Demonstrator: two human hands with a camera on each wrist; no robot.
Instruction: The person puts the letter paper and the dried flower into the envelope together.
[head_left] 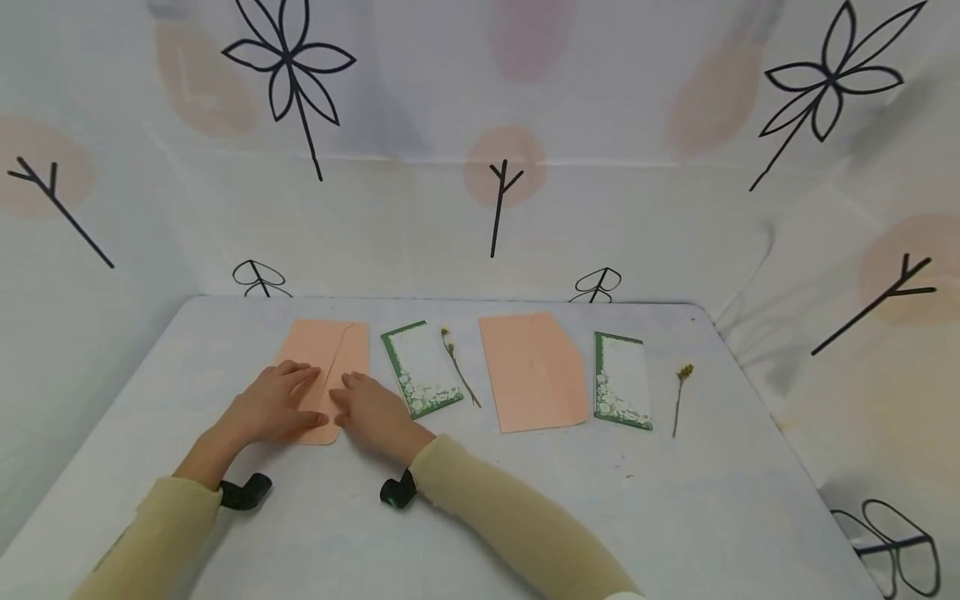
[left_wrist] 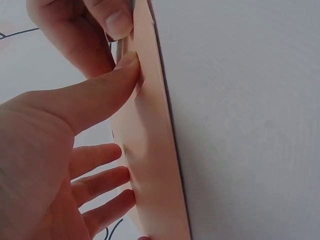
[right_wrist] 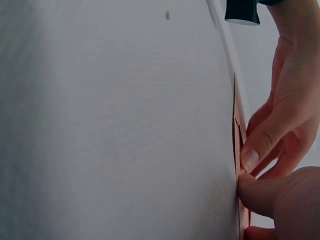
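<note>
A peach envelope [head_left: 311, 340] lies on the left of the table, its flap edge running lengthwise. My left hand [head_left: 272, 404] rests on its left side, fingers spread. From the right, my right hand [head_left: 375, 415] touches the envelope close to the flap edge, fingertips down. In the left wrist view, the left thumb presses the paper and the other fingers extend along it; the right hand [left_wrist: 112, 20] is just beyond that thumb. The right wrist view has the right hand [right_wrist: 287, 197] with its thumb at the envelope's edge, beside the left hand [right_wrist: 287, 110].
Right of the hands lie a green-bordered floral card [head_left: 420, 358] and a dried flower stem [head_left: 459, 367]. Farther right are a second peach envelope [head_left: 528, 375], another floral card [head_left: 624, 375] and a yellow-headed stem [head_left: 678, 400]. Patterned cloth [head_left: 420, 217] hangs behind the white table [head_left: 525, 508].
</note>
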